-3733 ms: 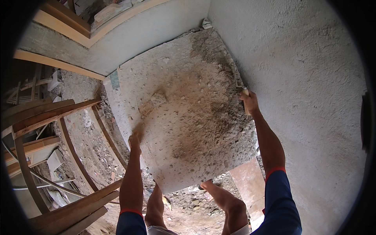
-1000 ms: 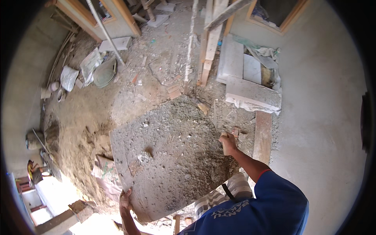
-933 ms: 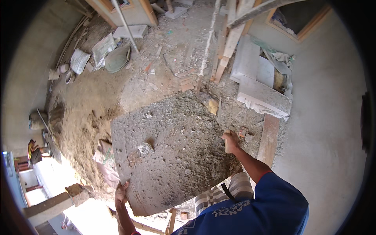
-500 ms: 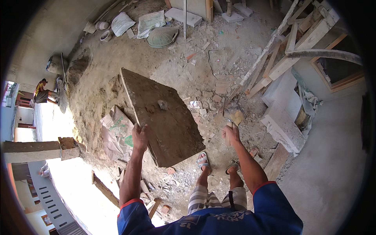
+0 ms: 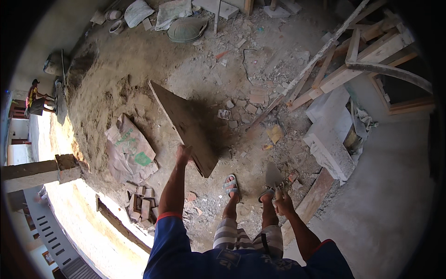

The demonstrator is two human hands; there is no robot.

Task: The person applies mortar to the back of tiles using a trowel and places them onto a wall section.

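Fingers of the left hand [image 5: 184, 152] are clamped on the near left edge of a broad, dirt-caked board [image 5: 188, 123], which hangs steeply tilted in front of the person, left of the middle. Whether its low edge touches the dirt floor [image 5: 139, 60] cannot be told. On the right and nearer, the fingers of the right hand [image 5: 284, 203] are closed around the handle of a trowel [image 5: 272, 174], its pale blade pointing away, above the right foot [image 5: 266, 195].

Of the containers, a pinkish-brown paper sack [image 5: 125, 145] with green print lies flattened to the left of the board; its contents, if any, are hidden. Just nearer than the sack sits a small heap of reddish-brown blocks [image 5: 142, 204]. Far off, a greenish rounded basin [image 5: 186, 30] rests on the floor, its inside not visible. Farther left, a small pale tub [image 5: 116, 27] shows a shadowed mouth, too small to read inside. Two pale sacks [image 5: 138, 13] lie between tub and basin. At far left, a co-worker [image 5: 36, 100] is beside a small bucket [image 5: 58, 83], its contents indistinct.
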